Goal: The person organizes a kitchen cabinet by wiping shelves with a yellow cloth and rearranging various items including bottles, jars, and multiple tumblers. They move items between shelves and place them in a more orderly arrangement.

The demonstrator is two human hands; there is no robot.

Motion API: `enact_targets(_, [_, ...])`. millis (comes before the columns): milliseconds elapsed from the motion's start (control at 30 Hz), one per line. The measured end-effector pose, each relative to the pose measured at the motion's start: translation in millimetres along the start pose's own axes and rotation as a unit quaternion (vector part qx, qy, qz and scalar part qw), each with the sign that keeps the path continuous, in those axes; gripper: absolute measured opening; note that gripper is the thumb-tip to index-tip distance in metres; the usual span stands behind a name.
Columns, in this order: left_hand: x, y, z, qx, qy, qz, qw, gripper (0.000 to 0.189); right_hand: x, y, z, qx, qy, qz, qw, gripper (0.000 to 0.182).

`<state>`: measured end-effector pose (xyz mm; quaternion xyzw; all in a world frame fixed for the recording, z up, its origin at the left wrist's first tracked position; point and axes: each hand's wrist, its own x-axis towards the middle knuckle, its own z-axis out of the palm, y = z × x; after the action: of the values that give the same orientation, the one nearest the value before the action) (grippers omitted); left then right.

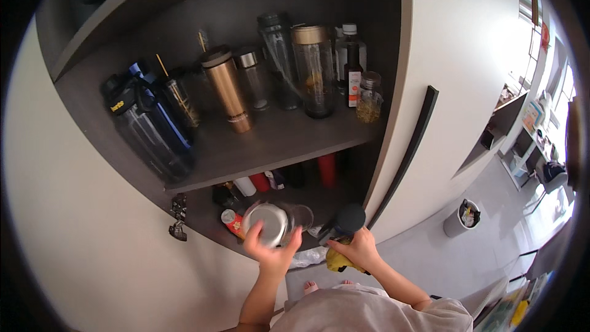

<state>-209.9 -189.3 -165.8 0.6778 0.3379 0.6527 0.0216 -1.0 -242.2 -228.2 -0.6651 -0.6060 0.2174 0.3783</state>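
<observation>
My left hand (pixel 273 246) reaches to the lower shelf, fingers spread over a round vessel with a silvery lid (pixel 267 224); blur hides whether it grips it. In my right hand (pixel 359 250) are a dark-capped bottle or cup (pixel 349 219) and a yellow cloth (pixel 339 260), at the right of the same shelf. A clear round container (pixel 300 217) stands just right of the silvery lid, and a red can (pixel 233 222) is at its left. On the shelf above stand a copper-coloured tumbler (pixel 229 92), a glass bottle with a gold lid (pixel 318 74) and a large dark sports bottle (pixel 152 133).
The cabinet's middle shelf edge (pixel 276 163) juts out above my hands. A white door with a long black handle (pixel 405 157) is at the right. Clear plastic wrap (pixel 309 257) lies low in the cabinet. A waste bin (pixel 461 219) stands on the floor.
</observation>
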Motion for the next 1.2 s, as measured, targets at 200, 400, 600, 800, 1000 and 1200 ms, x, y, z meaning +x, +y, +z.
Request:
enact_targets(200, [-25.3, -109.2, 118.1, -0.04, -0.123, -0.119, 0.984, 0.074, 23.9, 14.5, 42.5, -0.034, 0.046, 0.023, 0.998, 0.077])
enact_targets(400, [-33.4, -162.6, 178.9, -0.001, -0.158, -0.112, 0.981, 0.079, 62.1, 36.3, 79.9, -0.073, 0.035, 0.087, 0.993, 0.08])
enact_targets(600, [-43.2, -160.1, 171.1, 0.122, -0.198, -0.141, 0.962, 0.084, 86.6, 49.7, 92.3, -0.057, 0.079, 0.099, 0.99, 0.083])
enact_targets(800, [-46.5, -152.2, 153.2, 0.124, -0.214, -0.167, 0.954, 0.09, 104.3, 59.8, 107.5, -0.06, 0.1, 0.095, 0.989, 0.084])
enact_targets(1000, [-101.6, -195.5, 162.2, 0.161, -0.283, -0.309, 0.894, 0.042, 102.2, 61.8, 99.6, -0.105, 0.056, 0.13, 0.984, 0.087])
enact_targets(1200, [-113.3, -240.5, 201.2, 0.227, -0.25, -0.264, 0.904, 0.047, 103.9, 64.0, 97.1, -0.147, 0.011, 0.152, 0.977, 0.092])
